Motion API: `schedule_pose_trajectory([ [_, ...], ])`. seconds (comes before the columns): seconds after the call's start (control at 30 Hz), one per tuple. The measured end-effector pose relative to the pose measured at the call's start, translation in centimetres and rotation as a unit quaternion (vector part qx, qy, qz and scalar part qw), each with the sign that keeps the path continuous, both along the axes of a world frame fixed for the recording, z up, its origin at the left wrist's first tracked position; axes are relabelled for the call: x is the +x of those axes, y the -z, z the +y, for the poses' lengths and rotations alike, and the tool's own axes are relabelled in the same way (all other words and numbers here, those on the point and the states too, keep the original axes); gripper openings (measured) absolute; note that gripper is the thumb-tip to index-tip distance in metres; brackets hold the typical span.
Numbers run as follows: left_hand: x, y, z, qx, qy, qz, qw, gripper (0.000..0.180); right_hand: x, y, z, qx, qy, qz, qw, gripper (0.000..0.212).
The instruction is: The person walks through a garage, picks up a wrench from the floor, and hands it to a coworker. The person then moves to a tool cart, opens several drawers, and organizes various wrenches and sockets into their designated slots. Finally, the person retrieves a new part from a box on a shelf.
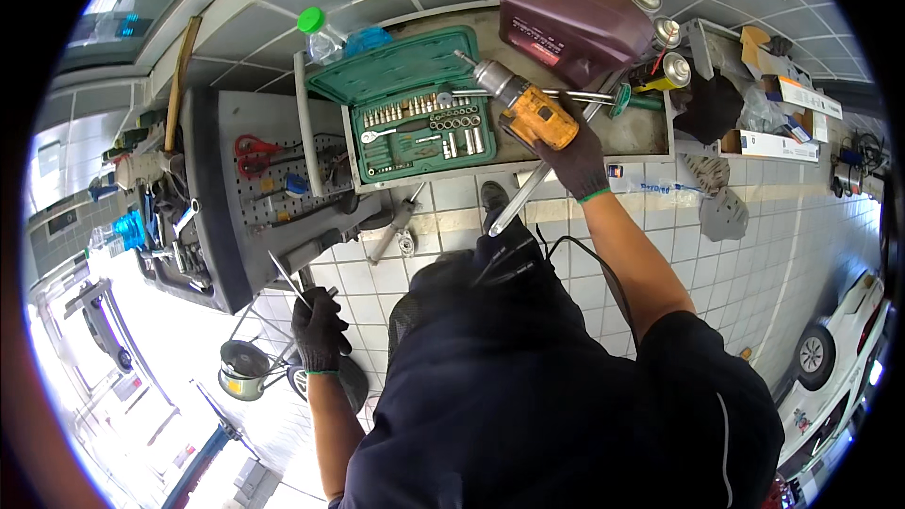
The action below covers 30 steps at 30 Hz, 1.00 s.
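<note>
Seen from above, a gloved right hand (577,160) wraps around a yellow drill (542,118), over the surface (647,139) and beside an open green socket case (405,66). The case's lid lies back, probably so its sockets are easy to reach. The gloved left hand (319,328), well apart, curls around a thin metal rod (286,274). The right glove hides the drill's handle; whether it also grasps the long metal bar (518,204) beneath, I cannot tell.

The counter (636,139) carries an open green socket case (401,66) toward the left and a large dark jug (570,24) with a red cap at the far right.
</note>
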<state>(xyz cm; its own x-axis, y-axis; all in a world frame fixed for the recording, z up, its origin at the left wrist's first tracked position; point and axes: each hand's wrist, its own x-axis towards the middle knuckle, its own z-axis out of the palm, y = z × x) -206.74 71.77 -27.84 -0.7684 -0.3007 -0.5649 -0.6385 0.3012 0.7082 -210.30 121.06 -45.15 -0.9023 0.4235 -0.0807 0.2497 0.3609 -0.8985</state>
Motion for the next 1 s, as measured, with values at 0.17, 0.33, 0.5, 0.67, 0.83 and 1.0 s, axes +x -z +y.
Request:
schedule_pose_trajectory([
  [0.17,-0.2,-0.4,2.1,0.062,0.013,-0.039,0.997,0.028,8.4,-2.9,-1.0,0.061,0.025,-0.061,0.996,0.033],
  [0.33,-3.3,0.9,4.8,0.123,0.195,-0.053,0.972,0.023,3.7,-8.2,-6.3,-0.061,-0.342,-0.055,0.936,0.029],
  [0.5,-6.6,-0.3,8.2,0.124,0.327,-0.041,0.936,0.020,-1.2,-12.9,-15.7,-0.027,-0.482,-0.096,0.871,0.044],
  [0.67,-5.9,0.1,5.4,0.122,0.335,-0.016,0.934,0.023,-1.9,-13.9,-21.3,0.065,-0.511,-0.210,0.831,0.061],
  [0.83,-4.6,1.9,1.2,0.152,0.283,-0.022,0.947,0.049,-0.8,-10.9,-25.7,0.052,-0.439,-0.211,0.872,0.047],
  [1.0,-1.7,2.9,-8.0,0.104,0.194,-0.050,0.974,0.045,-3.2,-2.3,-21.6,0.193,-0.218,-0.260,0.921,0.056],
])
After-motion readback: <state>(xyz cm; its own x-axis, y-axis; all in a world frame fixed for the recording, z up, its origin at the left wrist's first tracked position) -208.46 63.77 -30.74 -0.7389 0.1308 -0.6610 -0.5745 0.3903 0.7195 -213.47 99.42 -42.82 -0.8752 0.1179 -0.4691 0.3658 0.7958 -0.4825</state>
